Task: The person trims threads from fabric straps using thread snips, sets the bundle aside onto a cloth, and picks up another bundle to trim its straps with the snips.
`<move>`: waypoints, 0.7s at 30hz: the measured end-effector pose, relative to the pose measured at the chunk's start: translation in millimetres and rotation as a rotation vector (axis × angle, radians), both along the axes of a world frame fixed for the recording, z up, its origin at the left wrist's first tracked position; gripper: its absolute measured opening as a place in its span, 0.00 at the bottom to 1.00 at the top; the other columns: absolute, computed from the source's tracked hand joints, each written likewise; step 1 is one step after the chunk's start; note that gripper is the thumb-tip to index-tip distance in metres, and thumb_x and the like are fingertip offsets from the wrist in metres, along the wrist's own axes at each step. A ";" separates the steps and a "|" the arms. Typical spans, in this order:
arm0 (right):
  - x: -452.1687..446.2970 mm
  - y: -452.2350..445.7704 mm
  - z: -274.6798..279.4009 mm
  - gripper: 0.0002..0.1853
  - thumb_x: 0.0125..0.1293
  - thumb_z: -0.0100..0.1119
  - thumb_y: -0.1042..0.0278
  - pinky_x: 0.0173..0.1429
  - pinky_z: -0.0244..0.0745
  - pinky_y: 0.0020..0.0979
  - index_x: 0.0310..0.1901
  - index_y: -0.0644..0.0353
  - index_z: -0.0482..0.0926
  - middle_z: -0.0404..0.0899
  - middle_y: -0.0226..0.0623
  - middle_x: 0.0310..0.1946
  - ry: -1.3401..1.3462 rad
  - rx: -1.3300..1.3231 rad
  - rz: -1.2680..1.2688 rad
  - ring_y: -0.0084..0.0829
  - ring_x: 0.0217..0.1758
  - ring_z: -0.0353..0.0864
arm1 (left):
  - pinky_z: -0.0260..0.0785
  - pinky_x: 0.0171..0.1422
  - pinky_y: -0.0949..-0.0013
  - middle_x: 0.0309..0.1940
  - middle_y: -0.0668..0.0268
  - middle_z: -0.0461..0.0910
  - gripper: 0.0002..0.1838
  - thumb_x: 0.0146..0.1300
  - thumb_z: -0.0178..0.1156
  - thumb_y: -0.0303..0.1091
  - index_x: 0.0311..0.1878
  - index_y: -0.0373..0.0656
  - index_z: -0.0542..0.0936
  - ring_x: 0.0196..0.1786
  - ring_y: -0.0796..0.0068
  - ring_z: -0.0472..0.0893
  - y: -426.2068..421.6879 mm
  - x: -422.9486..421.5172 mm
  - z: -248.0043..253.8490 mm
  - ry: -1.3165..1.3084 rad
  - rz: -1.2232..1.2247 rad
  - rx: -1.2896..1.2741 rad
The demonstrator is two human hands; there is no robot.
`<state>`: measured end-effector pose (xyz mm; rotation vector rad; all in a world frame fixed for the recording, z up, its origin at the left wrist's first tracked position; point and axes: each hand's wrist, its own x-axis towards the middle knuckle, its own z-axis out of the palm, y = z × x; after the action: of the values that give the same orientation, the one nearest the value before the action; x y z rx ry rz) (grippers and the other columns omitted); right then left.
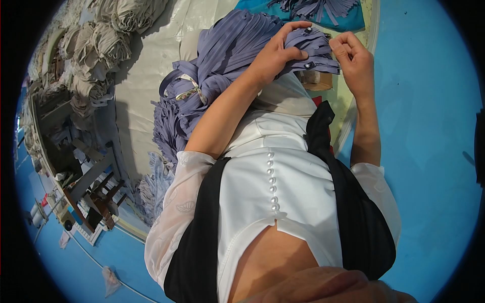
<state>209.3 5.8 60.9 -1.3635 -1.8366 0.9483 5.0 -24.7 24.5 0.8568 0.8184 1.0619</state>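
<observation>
A bundle of flat grey-purple fabric strips (pixel 319 48) fans out at the top, with two small dark round pieces with pale centres on it. My left hand (pixel 275 56) is closed around this bundle, thumb on its near part and fingers over the far edge. At the strips' right ends is my right hand (pixel 356 63), its fingers curled and thumb pressed in a pinch; what lies between the fingertips is too small to tell. A larger heap of the same strips (pixel 220 50) lies left of my left hand, tied with a loop near a shiny metallic piece (pixel 187 93).
Beige fabric bundles (pixel 108 48) are piled at the upper left, beside a pale sheet (pixel 144 96). More purple strips rest on a teal cloth (pixel 351 17) at the top. A small cardboard box (pixel 321 81) sits below the held strips. Wooden furniture (pixel 103 194) stands lower left.
</observation>
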 end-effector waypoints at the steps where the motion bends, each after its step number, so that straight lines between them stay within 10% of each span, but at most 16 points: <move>1: 0.9 -0.8 2.0 0.13 0.72 0.64 0.60 0.28 0.60 0.26 0.36 0.61 0.78 0.72 0.27 0.16 0.030 -0.023 -0.003 0.16 0.22 0.65 | 0.71 0.64 0.74 0.57 0.63 0.78 0.36 0.54 0.60 0.26 0.71 0.42 0.69 0.56 0.76 0.79 -0.4 0.0 0.1 -0.018 0.001 -0.011; 10: 14.0 2.9 -7.8 0.12 0.74 0.62 0.62 0.30 0.56 0.21 0.38 0.63 0.78 0.71 0.18 0.22 0.397 -0.192 -0.003 0.12 0.26 0.63 | 0.73 0.64 0.72 0.59 0.59 0.78 0.33 0.57 0.56 0.27 0.70 0.40 0.68 0.58 0.72 0.80 -0.4 -0.2 -1.1 -0.290 0.007 -0.135; 21: 3.3 5.5 17.4 0.14 0.70 0.64 0.55 0.29 0.66 0.30 0.38 0.57 0.76 0.78 0.30 0.19 -0.232 0.127 0.135 0.28 0.21 0.75 | 0.72 0.67 0.71 0.62 0.56 0.77 0.38 0.53 0.52 0.28 0.72 0.40 0.67 0.60 0.70 0.80 0.6 -0.8 0.6 -0.176 -0.016 -0.013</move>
<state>212.6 11.3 78.3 -1.3306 -2.1475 0.7501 4.2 -24.0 25.2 0.7464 0.6687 1.0999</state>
